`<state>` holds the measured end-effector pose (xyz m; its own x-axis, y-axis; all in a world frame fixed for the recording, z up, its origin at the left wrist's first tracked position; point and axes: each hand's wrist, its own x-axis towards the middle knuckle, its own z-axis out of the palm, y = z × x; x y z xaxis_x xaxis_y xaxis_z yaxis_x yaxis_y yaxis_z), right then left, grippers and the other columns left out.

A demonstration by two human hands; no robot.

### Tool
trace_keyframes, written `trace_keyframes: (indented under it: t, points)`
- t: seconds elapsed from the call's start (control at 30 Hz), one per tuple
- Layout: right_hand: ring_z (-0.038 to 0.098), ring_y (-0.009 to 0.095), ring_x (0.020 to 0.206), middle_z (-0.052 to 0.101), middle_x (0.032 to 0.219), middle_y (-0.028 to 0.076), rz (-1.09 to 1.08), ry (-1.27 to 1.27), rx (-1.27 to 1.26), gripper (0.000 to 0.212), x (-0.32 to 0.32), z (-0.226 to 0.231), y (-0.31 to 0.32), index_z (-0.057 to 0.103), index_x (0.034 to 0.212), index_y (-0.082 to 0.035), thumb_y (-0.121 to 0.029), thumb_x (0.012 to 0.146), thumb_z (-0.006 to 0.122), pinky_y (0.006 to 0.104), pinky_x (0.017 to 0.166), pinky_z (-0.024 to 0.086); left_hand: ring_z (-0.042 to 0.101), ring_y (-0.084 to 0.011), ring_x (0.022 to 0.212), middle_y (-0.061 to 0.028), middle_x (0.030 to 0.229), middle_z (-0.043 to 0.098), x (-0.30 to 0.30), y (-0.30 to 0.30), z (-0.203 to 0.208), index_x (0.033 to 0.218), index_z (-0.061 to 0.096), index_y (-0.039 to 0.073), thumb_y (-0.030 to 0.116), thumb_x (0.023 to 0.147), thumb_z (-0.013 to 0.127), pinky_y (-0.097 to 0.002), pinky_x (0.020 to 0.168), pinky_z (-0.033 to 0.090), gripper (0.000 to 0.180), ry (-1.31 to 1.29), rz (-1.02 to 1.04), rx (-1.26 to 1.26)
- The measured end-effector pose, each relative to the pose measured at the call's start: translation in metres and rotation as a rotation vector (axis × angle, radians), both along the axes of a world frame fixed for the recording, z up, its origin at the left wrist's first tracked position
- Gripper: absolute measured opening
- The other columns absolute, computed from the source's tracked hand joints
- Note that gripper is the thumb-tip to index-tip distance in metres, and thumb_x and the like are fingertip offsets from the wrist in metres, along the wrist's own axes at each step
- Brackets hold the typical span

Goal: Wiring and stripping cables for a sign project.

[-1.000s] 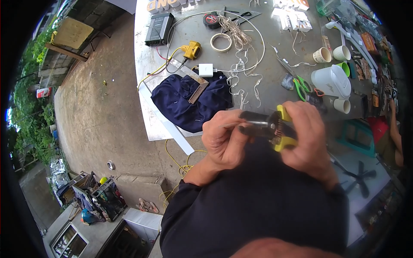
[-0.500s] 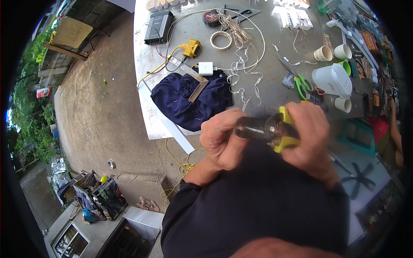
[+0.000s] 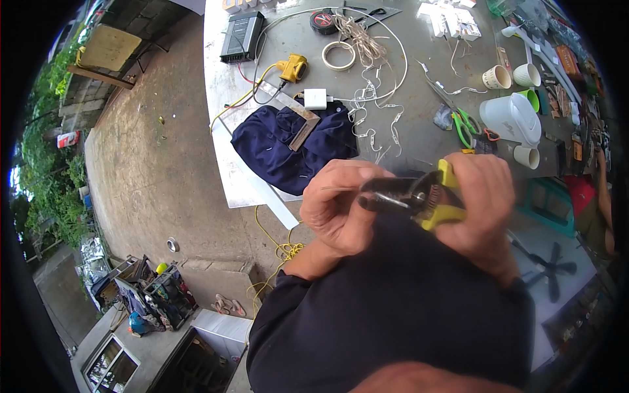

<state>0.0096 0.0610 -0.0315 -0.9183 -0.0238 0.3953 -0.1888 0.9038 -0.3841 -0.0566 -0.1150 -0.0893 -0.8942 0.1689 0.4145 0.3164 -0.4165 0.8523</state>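
In my right hand (image 3: 483, 200) is a wire stripper (image 3: 400, 196) with yellow handles and a dark head, its jaws pointing left. My left hand (image 3: 341, 203) is closed in a pinch on a thin wire (image 3: 337, 188), right beside the jaws. The wire's end runs near the stripper's tip; whether the jaws bite on it I cannot tell. Just beyond my left hand, a dark blue cloth (image 3: 262, 147) lies bunched on the table, with a metal try square (image 3: 303, 133) on top. Strings of small LED modules (image 3: 372, 134) spread to the cloth's right.
On the table (image 3: 419, 131) lie green-handled scissors (image 3: 466, 126), a tape roll (image 3: 339, 56), a white charger (image 3: 315, 99), a yellow socket (image 3: 294, 67) and a black power supply (image 3: 242, 37). A white pitcher (image 3: 510, 121) and paper cups (image 3: 496, 78) stand to the right. Another person's arm (image 3: 603, 190) shows far right.
The wire stripper's handles have spread a little wider, and my right hand has shifted slightly right. My left hand keeps its pinch beside the jaws. The view has tilted slightly.
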Motion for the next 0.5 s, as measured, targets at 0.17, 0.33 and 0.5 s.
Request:
trace_keyframes:
  t: [0.17, 0.33, 0.5]
  points:
    - [0.058, 0.032, 0.077, 0.058, 0.087, 0.011, 0.006, -0.001, -0.016, 0.044, -0.0007, -0.0014, 0.0006, 0.06, 0.111, 0.0, -0.014, 0.071, 0.075, 0.0432, 0.072, 0.044, 0.067, -0.0208, 0.08, -0.017, 0.089, 0.072, 0.0036, 0.0009, -0.0048, 0.102, 0.06, -0.001, 0.01, 0.094, 0.068, -0.0302, 0.071, 0.051, 0.016, -0.058, 0.022, 0.107]
    - [0.058, 0.033, 0.078, 0.058, 0.087, 0.012, 0.015, -0.009, -0.037, 0.045, -0.0019, -0.0007, 0.0003, 0.06, 0.111, 0.0, -0.014, 0.07, 0.075, 0.043, 0.071, 0.044, 0.066, -0.0194, 0.078, -0.0168, 0.088, 0.071, 0.005, -0.0018, -0.0043, 0.103, 0.06, -0.001, 0.008, 0.092, 0.07, -0.0289, 0.07, 0.05, 0.017, -0.09, 0.015, 0.115]
    - [0.055, 0.035, 0.074, 0.057, 0.085, 0.014, 0.033, -0.103, -0.112, 0.047, -0.0029, -0.0028, 0.0015, 0.059, 0.11, 0.001, -0.01, 0.067, 0.075, 0.0448, 0.068, 0.043, 0.066, -0.0182, 0.076, -0.0169, 0.091, 0.069, 0.0053, 0.0009, -0.0063, 0.105, 0.06, -0.003, 0.003, 0.092, 0.069, -0.0279, 0.067, 0.052, 0.017, -0.089, 0.01, 0.14]
